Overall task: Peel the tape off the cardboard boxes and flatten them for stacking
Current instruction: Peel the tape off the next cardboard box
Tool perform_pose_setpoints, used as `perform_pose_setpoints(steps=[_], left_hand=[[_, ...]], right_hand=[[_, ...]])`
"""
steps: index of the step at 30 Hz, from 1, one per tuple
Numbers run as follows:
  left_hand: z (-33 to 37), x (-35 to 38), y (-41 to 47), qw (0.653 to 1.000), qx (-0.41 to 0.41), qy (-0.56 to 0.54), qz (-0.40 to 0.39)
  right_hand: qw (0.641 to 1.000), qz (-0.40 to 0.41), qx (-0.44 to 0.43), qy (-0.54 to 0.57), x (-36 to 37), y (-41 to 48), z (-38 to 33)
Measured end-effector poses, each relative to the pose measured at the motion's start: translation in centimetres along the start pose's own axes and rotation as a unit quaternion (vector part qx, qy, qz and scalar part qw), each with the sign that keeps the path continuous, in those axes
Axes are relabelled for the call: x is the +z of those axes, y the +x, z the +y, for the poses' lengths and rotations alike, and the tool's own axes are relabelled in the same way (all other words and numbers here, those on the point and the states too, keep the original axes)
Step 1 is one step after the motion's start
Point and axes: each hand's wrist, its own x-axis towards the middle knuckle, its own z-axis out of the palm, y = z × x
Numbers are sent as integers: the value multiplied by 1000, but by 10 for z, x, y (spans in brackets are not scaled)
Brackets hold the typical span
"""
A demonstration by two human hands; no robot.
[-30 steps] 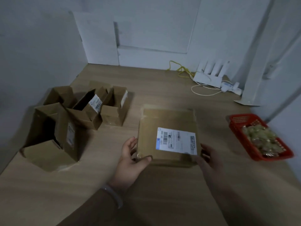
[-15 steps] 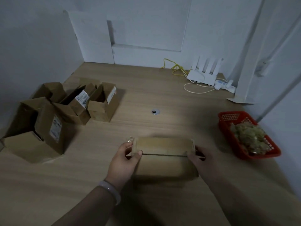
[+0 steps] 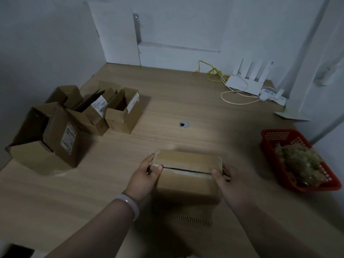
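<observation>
From the head view, a closed cardboard box (image 3: 187, 175) sits at the near middle of the wooden surface (image 3: 186, 112). The left hand (image 3: 144, 176) grips its left end and the right hand (image 3: 229, 180) its right end, thumbs on top. Opened boxes (image 3: 74, 118) stand far left; a red basket (image 3: 297, 159) sits right.

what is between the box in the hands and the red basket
Only bare tabletop between box and red basket, in the head view; the right hand grips the box's end there.
</observation>
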Motion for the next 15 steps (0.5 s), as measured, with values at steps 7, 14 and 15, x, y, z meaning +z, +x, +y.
perform_pose_setpoints(steps=[7, 14, 15], left_hand=[[-20, 2, -26, 999, 18, -36, 34], [-36, -10, -40, 998, 35, 44, 7], [-34, -15, -37, 997, 41, 60, 4]], right_hand=[[999, -1, -31, -4, 6, -18, 4], [1000, -8, 6, -13, 14, -41, 3], [1000, -3, 15, -22, 14, -40, 2]])
